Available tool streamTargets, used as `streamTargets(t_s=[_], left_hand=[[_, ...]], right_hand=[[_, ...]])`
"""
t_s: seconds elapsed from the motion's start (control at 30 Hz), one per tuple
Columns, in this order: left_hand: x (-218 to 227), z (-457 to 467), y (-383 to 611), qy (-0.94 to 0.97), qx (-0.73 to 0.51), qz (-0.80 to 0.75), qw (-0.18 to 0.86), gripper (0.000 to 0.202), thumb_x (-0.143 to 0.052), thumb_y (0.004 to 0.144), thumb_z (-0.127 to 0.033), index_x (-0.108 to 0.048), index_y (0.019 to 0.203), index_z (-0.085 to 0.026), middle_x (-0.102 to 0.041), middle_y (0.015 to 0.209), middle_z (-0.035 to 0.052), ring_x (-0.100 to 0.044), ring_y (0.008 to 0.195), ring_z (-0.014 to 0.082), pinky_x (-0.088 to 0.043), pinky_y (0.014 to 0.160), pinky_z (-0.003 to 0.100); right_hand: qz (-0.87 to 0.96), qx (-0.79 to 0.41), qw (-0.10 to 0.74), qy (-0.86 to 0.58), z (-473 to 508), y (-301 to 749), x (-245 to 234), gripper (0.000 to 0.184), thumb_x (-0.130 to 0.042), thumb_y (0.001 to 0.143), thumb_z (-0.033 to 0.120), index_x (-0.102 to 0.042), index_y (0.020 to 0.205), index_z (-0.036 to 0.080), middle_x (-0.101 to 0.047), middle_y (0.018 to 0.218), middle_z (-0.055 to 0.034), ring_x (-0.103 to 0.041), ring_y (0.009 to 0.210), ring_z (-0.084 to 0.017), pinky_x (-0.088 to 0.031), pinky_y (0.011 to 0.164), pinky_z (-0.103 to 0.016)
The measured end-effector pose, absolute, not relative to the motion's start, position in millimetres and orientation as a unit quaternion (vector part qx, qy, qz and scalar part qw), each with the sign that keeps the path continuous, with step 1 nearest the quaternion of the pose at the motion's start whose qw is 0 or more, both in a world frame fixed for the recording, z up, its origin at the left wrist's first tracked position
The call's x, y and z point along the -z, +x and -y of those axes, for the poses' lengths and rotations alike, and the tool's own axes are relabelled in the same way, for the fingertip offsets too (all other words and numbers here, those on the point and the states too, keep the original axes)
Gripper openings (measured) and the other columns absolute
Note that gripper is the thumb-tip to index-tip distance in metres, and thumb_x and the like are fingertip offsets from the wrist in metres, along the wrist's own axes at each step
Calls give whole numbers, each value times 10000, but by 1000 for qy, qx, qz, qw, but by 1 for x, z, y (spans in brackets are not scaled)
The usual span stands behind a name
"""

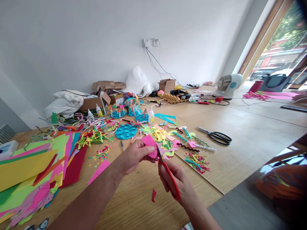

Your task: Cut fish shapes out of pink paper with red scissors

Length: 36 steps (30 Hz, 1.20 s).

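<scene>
My left hand (135, 154) pinches a small piece of pink paper (149, 144) with faint drawn lines on it. In my right hand (176, 179) is a pair of red-handled scissors (172, 180), its dark blades at the right edge of the paper. How far the blades are parted is hard to make out. Below the hands a red paper scrap (153, 195) lies on the wooden table (134, 204). Another pink paper piece (99, 171) rests beside my left forearm. Just beyond the hands are a round blue scalloped disc (126, 131) and a pile of coloured paper cuttings (158, 134).
Stacked coloured paper sheets (26, 169) cover the left side. A thin wooden stick (200, 174) runs diagonally to the table's front edge. Black-handled scissors (217, 136) lie to the right. Farther back stand a white glue bottle (151, 116), cardboard boxes (167, 85) and a fan (229, 85).
</scene>
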<state>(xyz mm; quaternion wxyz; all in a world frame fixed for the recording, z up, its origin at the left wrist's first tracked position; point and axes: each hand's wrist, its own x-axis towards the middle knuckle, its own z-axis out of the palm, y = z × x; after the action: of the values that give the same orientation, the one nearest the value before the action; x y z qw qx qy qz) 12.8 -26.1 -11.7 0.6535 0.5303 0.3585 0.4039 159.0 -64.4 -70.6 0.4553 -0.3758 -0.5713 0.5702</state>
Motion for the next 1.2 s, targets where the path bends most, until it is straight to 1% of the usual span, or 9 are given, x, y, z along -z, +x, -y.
streamTargets(t_s=[0.13,0.27,0.33,0.53,0.97,1.2], left_hand=[[9,28,14,538,-408,-370,638,248,-669,652,-346,-657,700,-103,-624,645,26,-551,593,101,-402,545,198],[9,28,17,544,-423,-363,627,234,-667,646,-342,-634,645,-110,-601,605,15,-519,562,92,-384,537,202],[10,29,18,543,-430,-359,626,224,-665,648,-337,-622,627,-118,-592,594,8,-508,554,89,-379,537,204],[14,29,19,538,-438,-357,625,204,-655,655,-318,-617,621,-120,-585,583,-2,-495,548,83,-372,532,197],[16,28,20,546,-433,-367,617,192,-629,660,-302,-611,601,-120,-587,578,-3,-498,552,85,-385,557,201],[15,28,21,550,-427,-375,612,190,-626,666,-301,-630,640,-113,-600,601,7,-501,566,90,-375,551,203]], right_hand=[[575,-573,454,-368,65,158,70,435,-494,784,578,-410,591,197,-363,425,86,-283,348,-51,-213,354,-190],[588,-563,455,-359,65,158,65,431,-469,793,573,-421,587,197,-391,429,66,-328,391,-75,-280,389,-200],[595,-555,457,-359,65,158,63,427,-456,803,562,-419,583,199,-398,433,59,-338,408,-83,-295,401,-204],[596,-552,460,-358,66,158,63,408,-451,815,536,-406,583,203,-388,430,64,-328,402,-82,-293,402,-205],[578,-562,462,-370,65,157,69,427,-485,784,571,-404,592,199,-364,447,81,-301,378,-63,-249,379,-196],[589,-545,461,-379,65,159,74,412,-467,812,546,-389,594,204,-348,473,80,-314,392,-68,-253,378,-199]])
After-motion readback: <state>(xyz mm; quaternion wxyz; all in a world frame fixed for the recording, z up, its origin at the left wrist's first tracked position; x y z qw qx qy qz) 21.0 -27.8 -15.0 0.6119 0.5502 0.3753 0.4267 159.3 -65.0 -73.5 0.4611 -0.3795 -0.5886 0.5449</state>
